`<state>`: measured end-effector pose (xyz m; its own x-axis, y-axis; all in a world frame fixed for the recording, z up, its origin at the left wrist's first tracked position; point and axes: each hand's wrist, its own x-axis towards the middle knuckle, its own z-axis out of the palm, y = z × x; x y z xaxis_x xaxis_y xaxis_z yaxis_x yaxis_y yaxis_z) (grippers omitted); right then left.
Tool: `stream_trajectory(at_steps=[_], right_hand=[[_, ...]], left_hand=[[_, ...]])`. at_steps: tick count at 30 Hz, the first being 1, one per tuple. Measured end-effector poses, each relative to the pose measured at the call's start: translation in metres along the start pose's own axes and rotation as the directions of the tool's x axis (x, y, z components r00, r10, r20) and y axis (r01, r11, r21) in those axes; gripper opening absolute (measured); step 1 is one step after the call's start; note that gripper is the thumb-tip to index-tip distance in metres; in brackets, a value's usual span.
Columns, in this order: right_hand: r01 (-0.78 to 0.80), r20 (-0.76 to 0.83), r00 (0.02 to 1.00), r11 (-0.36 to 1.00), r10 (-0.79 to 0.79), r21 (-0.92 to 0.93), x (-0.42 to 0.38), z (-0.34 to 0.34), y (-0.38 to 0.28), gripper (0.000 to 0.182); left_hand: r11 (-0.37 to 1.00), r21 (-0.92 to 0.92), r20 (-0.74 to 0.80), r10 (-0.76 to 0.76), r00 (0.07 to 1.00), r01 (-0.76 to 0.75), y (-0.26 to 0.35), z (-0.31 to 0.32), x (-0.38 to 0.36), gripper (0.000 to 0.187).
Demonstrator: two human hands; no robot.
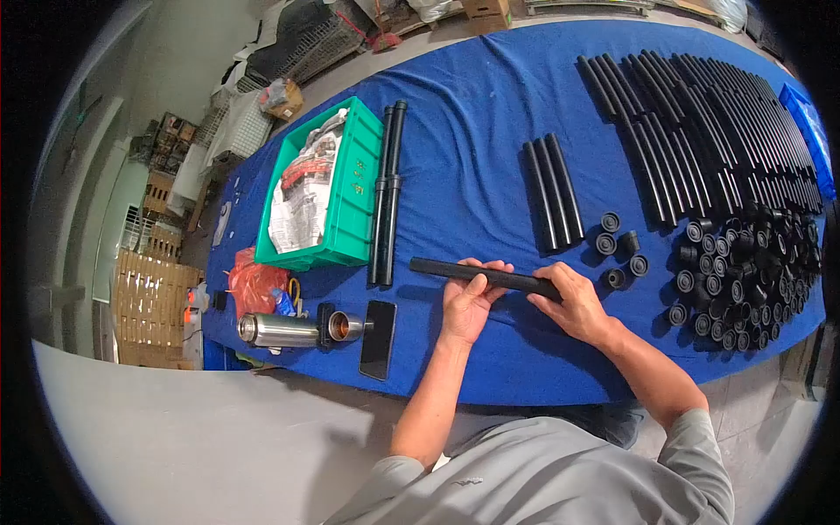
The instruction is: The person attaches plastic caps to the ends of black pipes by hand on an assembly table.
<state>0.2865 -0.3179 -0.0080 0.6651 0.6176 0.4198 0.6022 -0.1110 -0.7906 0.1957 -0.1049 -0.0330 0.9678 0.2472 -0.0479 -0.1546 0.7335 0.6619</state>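
Observation:
A black tube [435, 267] lies level across both my hands above the blue cloth. My left hand [468, 302] supports its middle from below, thumb on top and fingers curled round the far side. Around the tube's right end my right hand [573, 302] is closed, hiding that end. Just beyond the right hand stand several black ribbed caps [605, 243]. Three more black tubes [553, 192] lie side by side behind them. Two longer black tubes with a collar at mid-length [385, 192] rest beside the green crate.
The green crate [350, 188] holds newspaper. Near the front left are a steel thermos [284, 331], a cup [344, 327], a phone [378, 339] and a red plastic bag [255, 282]. Rows of tubes [700, 122] and a heap of caps [735, 280] cover the right side of the blue cloth [472, 114].

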Motion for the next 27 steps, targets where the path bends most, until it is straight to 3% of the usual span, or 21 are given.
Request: stream_trajectory(at_steps=[3, 4, 7, 13, 16, 19, 20, 21, 23, 26, 27], right_hand=[[-0.336, 0.216, 0.934, 0.905, 0.284, 0.261, 0.002, -0.01, -0.01, 0.033], [-0.466, 0.286, 0.881, 0.79, 0.376, 0.398, 0.003, -0.008, -0.009, 0.037], [-0.496, 0.358, 0.853, 0.8, 0.378, 0.337, 0.006, -0.013, -0.008, 0.036], [-0.482, 0.284, 0.874, 0.781, 0.395, 0.398, 0.0, -0.004, -0.009, 0.033], [-0.188, 0.142, 0.975, 0.973, 0.168, 0.137, 0.003, -0.01, -0.004, 0.032], [-0.03, 0.077, 0.997, 0.998, 0.026, 0.057, 0.0, -0.007, -0.003, 0.033], [-0.052, 0.097, 0.994, 0.995, 0.043, 0.087, 0.0, -0.008, -0.005, 0.034], [-0.294, 0.2, 0.947, 0.924, 0.249, 0.243, 0.002, -0.011, -0.009, 0.034], [-0.713, 0.475, 0.7, 0.559, 0.533, 0.423, 0.007, -0.015, -0.014, 0.034], [-0.585, 0.347, 0.806, 0.734, 0.48, 0.344, 0.002, -0.012, -0.018, 0.033], [-0.031, 0.07, 0.997, 0.996, 0.024, 0.089, -0.006, -0.002, 0.0, 0.034]], left_hand=[[0.999, -0.03, 0.01, -0.019, 1.0, 0.02, 0.0, -0.003, -0.001, 0.028], [0.999, -0.027, 0.008, -0.023, 1.0, 0.024, 0.0, -0.003, -0.001, 0.028], [0.999, -0.012, 0.018, -0.038, 0.999, 0.038, 0.004, -0.003, 0.001, 0.027], [1.0, -0.007, -0.007, -0.003, 1.0, 0.003, 0.003, 0.007, -0.001, 0.025], [1.0, -0.008, -0.009, -0.018, 1.0, 0.018, 0.004, 0.009, -0.001, 0.025], [0.999, -0.036, 0.011, -0.035, 0.999, 0.035, 0.001, -0.004, 0.0, 0.027], [0.998, -0.049, 0.023, -0.04, 0.999, 0.041, 0.001, -0.009, 0.0, 0.027], [0.997, -0.062, 0.035, -0.046, 0.998, 0.048, 0.002, -0.008, 0.0, 0.027], [0.998, -0.043, 0.038, -0.039, 0.999, 0.041, 0.003, -0.007, 0.0, 0.026], [0.998, -0.028, -0.007, -0.056, 0.998, 0.056, 0.004, 0.002, 0.001, 0.026], [0.997, -0.024, -0.029, -0.068, 0.997, 0.068, 0.004, 0.003, 0.001, 0.025]])
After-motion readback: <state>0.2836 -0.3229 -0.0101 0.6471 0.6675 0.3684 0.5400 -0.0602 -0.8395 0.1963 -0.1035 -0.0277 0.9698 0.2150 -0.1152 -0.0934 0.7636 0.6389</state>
